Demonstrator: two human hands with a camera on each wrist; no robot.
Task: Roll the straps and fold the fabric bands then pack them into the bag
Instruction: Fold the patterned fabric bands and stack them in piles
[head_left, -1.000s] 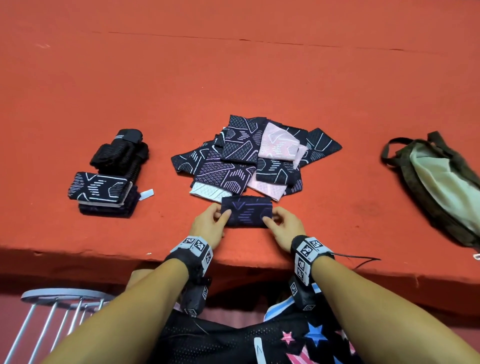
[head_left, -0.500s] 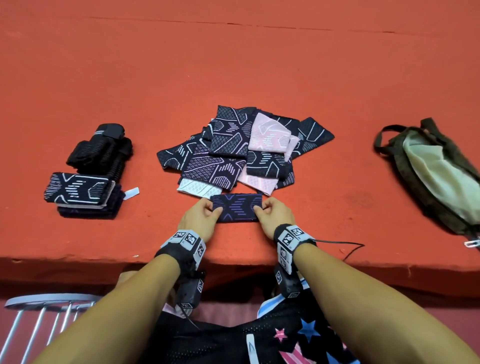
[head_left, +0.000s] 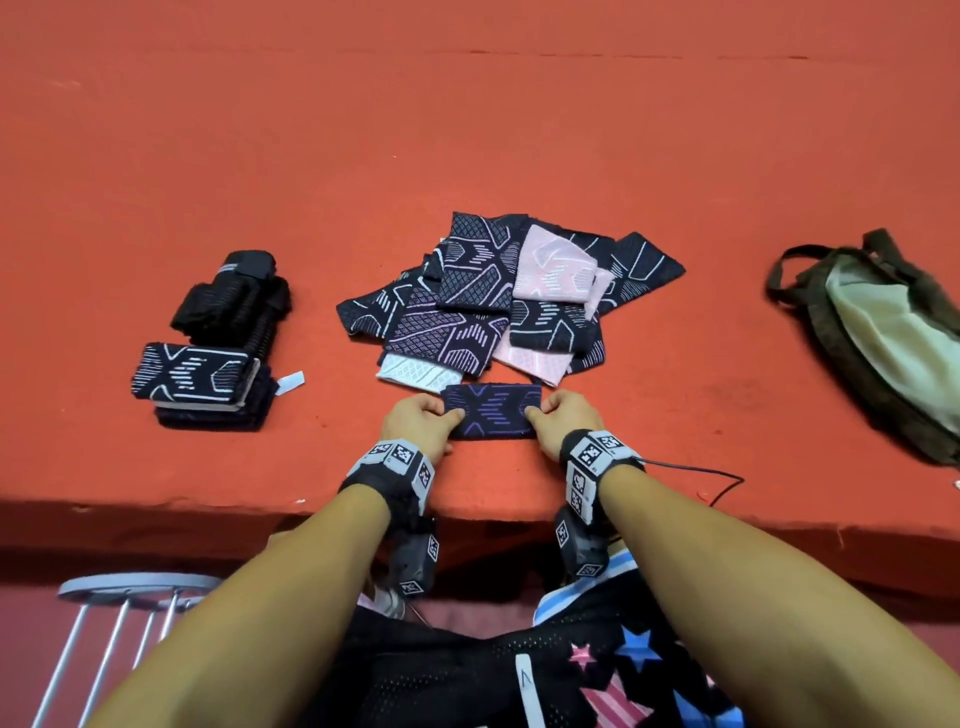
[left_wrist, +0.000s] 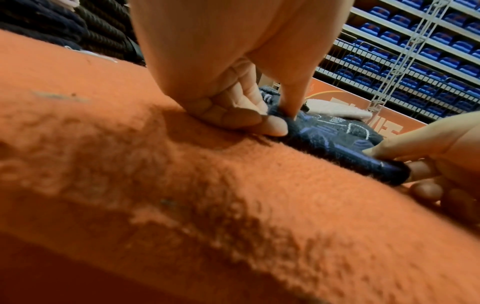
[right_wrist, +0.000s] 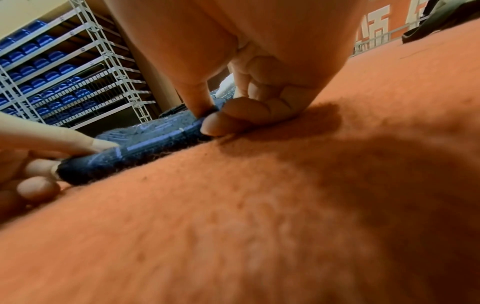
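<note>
A folded dark navy band with purple lines (head_left: 491, 411) lies flat on the orange table near its front edge. My left hand (head_left: 423, 423) pinches its left end between thumb and curled fingers (left_wrist: 275, 125). My right hand (head_left: 563, 418) pinches the right end the same way (right_wrist: 215, 121). Just beyond lies a loose pile of unfolded bands (head_left: 506, 301), navy, purple and pink. At the left sits a stack of folded bands (head_left: 200, 382) with rolled black straps (head_left: 234, 301) behind it. The olive bag (head_left: 883, 332) lies open at the far right.
The orange felt table (head_left: 467, 130) stretches far back. Its front edge (head_left: 208, 506) runs just behind my wrists. A thin black cable (head_left: 696, 475) trails from my right wrist. A metal stool (head_left: 119, 587) stands below at the left. Shelves of blue bins (left_wrist: 415, 51) stand beyond the table.
Both hands keep their pinch on the ends of the folded navy band. The view has shifted slightly; the band stays flat in the same spot before the pile.
</note>
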